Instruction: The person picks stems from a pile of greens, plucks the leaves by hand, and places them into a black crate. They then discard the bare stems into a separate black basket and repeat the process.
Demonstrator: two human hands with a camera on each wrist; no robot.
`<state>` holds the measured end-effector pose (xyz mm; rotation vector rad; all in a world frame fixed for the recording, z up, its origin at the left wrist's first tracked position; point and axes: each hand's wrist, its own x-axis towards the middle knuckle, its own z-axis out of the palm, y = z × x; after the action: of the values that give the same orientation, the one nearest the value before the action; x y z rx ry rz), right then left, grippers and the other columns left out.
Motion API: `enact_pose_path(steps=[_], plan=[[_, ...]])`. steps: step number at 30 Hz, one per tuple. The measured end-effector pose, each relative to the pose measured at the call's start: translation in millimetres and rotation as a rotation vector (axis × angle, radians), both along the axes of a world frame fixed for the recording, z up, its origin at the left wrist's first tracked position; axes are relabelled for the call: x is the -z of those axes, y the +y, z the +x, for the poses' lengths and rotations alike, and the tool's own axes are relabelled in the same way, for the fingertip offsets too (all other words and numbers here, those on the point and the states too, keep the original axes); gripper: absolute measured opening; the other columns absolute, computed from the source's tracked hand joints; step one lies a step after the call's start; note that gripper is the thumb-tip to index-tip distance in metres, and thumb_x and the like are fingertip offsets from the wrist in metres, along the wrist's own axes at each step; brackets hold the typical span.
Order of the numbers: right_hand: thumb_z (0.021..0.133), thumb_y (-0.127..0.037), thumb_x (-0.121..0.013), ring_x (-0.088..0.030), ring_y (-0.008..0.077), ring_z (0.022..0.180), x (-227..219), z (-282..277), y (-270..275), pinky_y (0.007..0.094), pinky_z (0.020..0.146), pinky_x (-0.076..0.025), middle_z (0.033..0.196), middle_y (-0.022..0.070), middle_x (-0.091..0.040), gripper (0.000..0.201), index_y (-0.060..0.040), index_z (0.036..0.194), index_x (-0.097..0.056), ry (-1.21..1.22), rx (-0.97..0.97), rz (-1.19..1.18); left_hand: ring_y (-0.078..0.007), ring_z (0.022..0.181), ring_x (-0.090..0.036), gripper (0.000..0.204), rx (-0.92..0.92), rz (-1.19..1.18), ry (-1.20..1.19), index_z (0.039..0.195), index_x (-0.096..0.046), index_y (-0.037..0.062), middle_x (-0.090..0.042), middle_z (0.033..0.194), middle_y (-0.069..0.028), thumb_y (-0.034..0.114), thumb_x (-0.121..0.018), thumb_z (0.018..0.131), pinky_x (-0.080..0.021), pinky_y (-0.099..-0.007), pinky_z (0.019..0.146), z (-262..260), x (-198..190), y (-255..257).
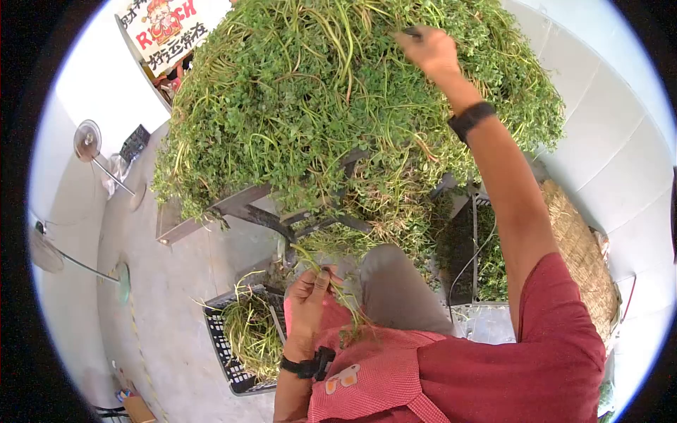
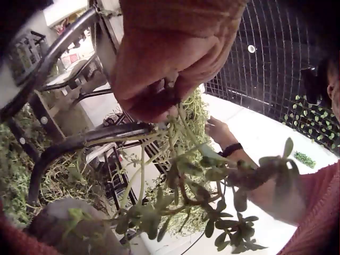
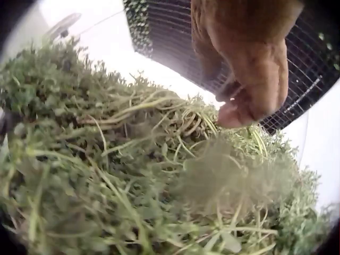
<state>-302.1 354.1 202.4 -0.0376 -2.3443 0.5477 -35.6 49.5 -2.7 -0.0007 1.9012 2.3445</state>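
Observation:
My left hand (image 1: 308,290) pinches a few leafy green stems (image 2: 183,133) that look like purslane, close above my lap. The leafy ends (image 2: 234,223) hang below the fingers, toward the red apron (image 1: 374,366). Out at arm's length, my right hand (image 1: 431,55) is over the upper right of a big heap of the same greens (image 1: 282,106), fingers bent down toward it. A small dark thing (image 1: 412,32) shows at its fingertips. In the right wrist view the right hand (image 3: 247,69) is bent close over the stems; I cannot tell whether it grips any.
The heap lies on a metal-framed table (image 1: 247,211), with more greens (image 1: 395,204) beneath. A black crate (image 1: 224,352) holding long stems (image 1: 250,335) stands left of my lap. On the right are another crate (image 1: 462,247) and a woven mat (image 1: 578,247). Standing fans (image 1: 88,141) are at left.

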Motion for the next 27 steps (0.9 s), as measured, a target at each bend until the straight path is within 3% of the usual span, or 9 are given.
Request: enact_pose_path(steps=[1,4,9,12,13,15,18,20,27], plan=[[0.079,-0.056,-0.053,-0.064,0.0239,0.084,1,-3,-11,0.0374,0.075,-0.048,0.088,0.0115,-0.067,0.055,-0.0063,0.097,-0.067,0.006,0.006,-0.003,-0.0050,0.063,-0.052,0.020,-0.011,-0.048,0.021,0.096,-0.063,0.0020,-0.064,0.078,-0.0014,0.019,-0.053,0.092,-0.039,-0.0183,0.054,0,5,1],[0.072,-0.054,-0.059,-0.052,0.0247,0.110,23,-14,-28,0.0465,0.101,-0.021,0.109,0.0107,-0.062,0.054,-0.0087,0.101,-0.065,-0.187,0.329,0.212,-0.0082,0.067,-0.056,0.021,-0.017,-0.106,0.007,0.099,-0.061,0.0009,-0.064,0.078,-0.0041,0.019,-0.052,0.092,-0.044,-0.0218,0.060,1,6,0],[0.070,-0.045,-0.064,-0.060,0.0261,0.095,42,-14,-13,0.0428,0.091,-0.035,0.097,0.0129,-0.065,0.044,-0.0060,0.092,-0.065,-0.289,0.225,0.073,-0.0144,0.072,-0.060,0.020,-0.036,-0.039,-0.054,0.098,-0.057,0.0004,-0.064,0.078,-0.0074,0.019,-0.049,0.093,-0.049,-0.0286,0.067,6,3,-8],[0.069,-0.034,-0.066,-0.061,0.0287,0.076,53,0,-9,0.0383,0.068,-0.048,0.088,0.0159,-0.064,0.040,0.0013,0.086,-0.059,0.036,-0.089,-0.092,-0.0091,0.065,-0.056,0.018,-0.070,0.114,0.002,0.093,-0.056,0.0050,-0.062,0.075,-0.0035,0.019,-0.045,0.095,-0.043,-0.0206,0.052,4,1,-2],[0.069,-0.034,-0.066,-0.061,0.0287,0.076,53,6,-11,0.0383,0.068,-0.048,0.088,0.0159,-0.064,0.040,0.0013,0.086,-0.059,0.036,-0.082,-0.092,-0.0095,0.062,-0.053,0.016,-0.086,0.223,-0.027,0.093,-0.055,0.0054,-0.059,0.073,-0.0025,0.018,-0.045,0.095,-0.041,-0.0210,0.050,2,-1,0],[0.072,-0.025,-0.067,-0.060,0.0210,0.074,49,18,-18,0.0347,0.071,-0.048,0.084,0.0126,-0.064,0.032,0.0013,0.088,-0.060,0.192,-0.471,-0.264,-0.0099,0.060,-0.051,0.015,-0.098,0.330,-0.050,0.094,-0.054,0.0059,-0.056,0.070,-0.0014,0.017,-0.044,0.095,-0.039,-0.0214,0.048,-1,-3,1],[0.074,-0.015,-0.066,-0.056,0.0140,0.076,36,42,-36,0.0298,0.071,-0.047,0.083,0.0080,-0.063,0.026,0.0023,0.093,-0.060,0.085,-0.679,-0.400,-0.0073,0.055,-0.043,0.010,-0.072,0.566,-0.083,0.094,-0.053,0.0069,-0.050,0.067,0.0009,0.014,-0.046,0.094,-0.033,-0.0210,0.045,-7,-6,3],[0.074,-0.016,-0.066,-0.055,0.0126,0.072,35,66,-55,0.0292,0.069,-0.046,0.081,0.0093,-0.063,0.025,0.0010,0.093,-0.060,0.097,-0.790,-0.353,-0.0077,0.047,-0.026,0.015,-0.258,0.558,-0.061,0.090,-0.051,0.0030,-0.029,0.056,0.0037,0.018,-0.051,0.091,-0.023,-0.0229,0.041,-13,-21,9],[0.071,-0.018,-0.063,-0.057,0.0194,0.065,101,168,-134,0.0303,0.066,-0.046,0.076,0.0158,-0.059,0.027,-0.0019,0.092,-0.061,-0.354,-1.089,-0.199,-0.0039,0.048,-0.026,0.025,-0.202,0.553,0.110,0.110,-0.053,0.0028,-0.029,0.058,0.0070,0.017,-0.055,0.090,-0.020,-0.0187,0.043,-24,-64,-7]])
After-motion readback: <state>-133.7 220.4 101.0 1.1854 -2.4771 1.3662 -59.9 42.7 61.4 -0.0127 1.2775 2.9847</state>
